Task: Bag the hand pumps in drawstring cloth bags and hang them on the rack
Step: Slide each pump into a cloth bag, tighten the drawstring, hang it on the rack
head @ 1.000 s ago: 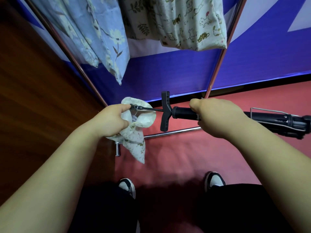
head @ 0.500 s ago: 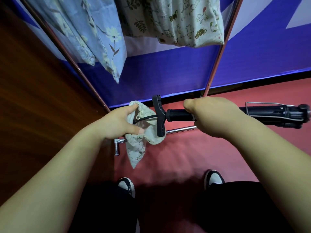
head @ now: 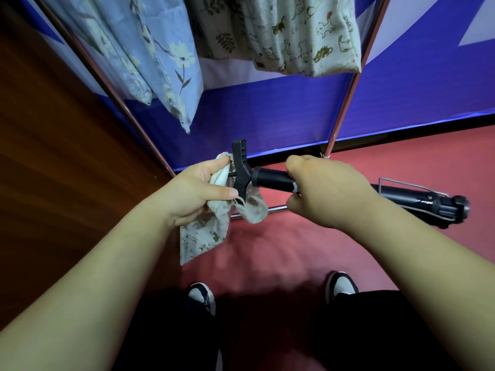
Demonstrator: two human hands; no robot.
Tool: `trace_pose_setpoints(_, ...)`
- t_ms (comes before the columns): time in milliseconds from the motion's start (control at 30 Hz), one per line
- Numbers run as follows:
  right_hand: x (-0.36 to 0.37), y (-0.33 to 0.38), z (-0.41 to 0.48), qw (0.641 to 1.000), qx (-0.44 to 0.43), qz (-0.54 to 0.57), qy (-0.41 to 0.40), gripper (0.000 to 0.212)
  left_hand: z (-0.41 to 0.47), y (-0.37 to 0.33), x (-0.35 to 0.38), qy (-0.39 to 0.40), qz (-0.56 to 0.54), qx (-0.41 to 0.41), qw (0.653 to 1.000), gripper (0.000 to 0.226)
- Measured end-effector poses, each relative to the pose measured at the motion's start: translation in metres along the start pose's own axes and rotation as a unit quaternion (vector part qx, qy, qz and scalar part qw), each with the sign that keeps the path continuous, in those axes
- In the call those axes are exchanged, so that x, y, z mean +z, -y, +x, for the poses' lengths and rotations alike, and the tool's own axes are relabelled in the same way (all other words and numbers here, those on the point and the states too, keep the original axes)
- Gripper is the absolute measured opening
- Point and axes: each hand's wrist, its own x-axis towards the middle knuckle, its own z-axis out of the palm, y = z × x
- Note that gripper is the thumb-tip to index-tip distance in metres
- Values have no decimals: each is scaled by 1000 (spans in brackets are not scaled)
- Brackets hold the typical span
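Note:
My right hand grips the barrel of a black hand pump, held level with its T-handle pointing left and its foot end sticking out to the right. My left hand holds a small white printed drawstring cloth bag by its mouth. The bag's opening lies against the T-handle, and part of the mouth hangs below the handle. The bag's body dangles under my left hand.
A metal rack stands ahead, with slanted poles and a low crossbar. A blue floral bag and a cream animal-print bag hang from it. A wooden panel is on the left, red floor below, and my shoes near the bottom.
The pump has slid left, bringing its T-handle up to the bag's mouth. My left hand has shifted its hold and pulled the opening against the handle.

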Motion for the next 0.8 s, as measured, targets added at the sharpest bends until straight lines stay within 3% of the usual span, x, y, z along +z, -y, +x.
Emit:
trace_pose_setpoints(133, 8, 10, -4, 997, -72, 0, 18, 25, -1, 0, -7, 11, -53, -3, 999, 62)
trace_pose_setpoints(267, 8, 13, -3, 994, -97, 0, 59, 23, 1, 1, -11, -65, -80, 3, 995, 93)
trace_pose_setpoints(367, 11, 13, -1, 992, -83, -7, 92, 22, -2, -4, -5, -82, 7, 38, 996, 107)
trace_pose_setpoints(467, 11, 10, 2, 994, -50, 7, 101, 22, -5, -9, 13, -52, 130, 46, 989, 98)
trace_pose_setpoints(567, 7, 7, 6, 996, -31, 12, 77, 21, -2, -7, 31, -72, 246, 50, 965, 88)
trace_pose_setpoints(700, 0, 7, 10, 997, -34, 16, 70, 32, -1, -2, 48, -59, 287, 29, 956, 59)
trace_pose_setpoints(800, -5, 12, 11, 996, -50, 15, 70, 37, -3, 1, 60, -52, 312, 45, 948, 56)
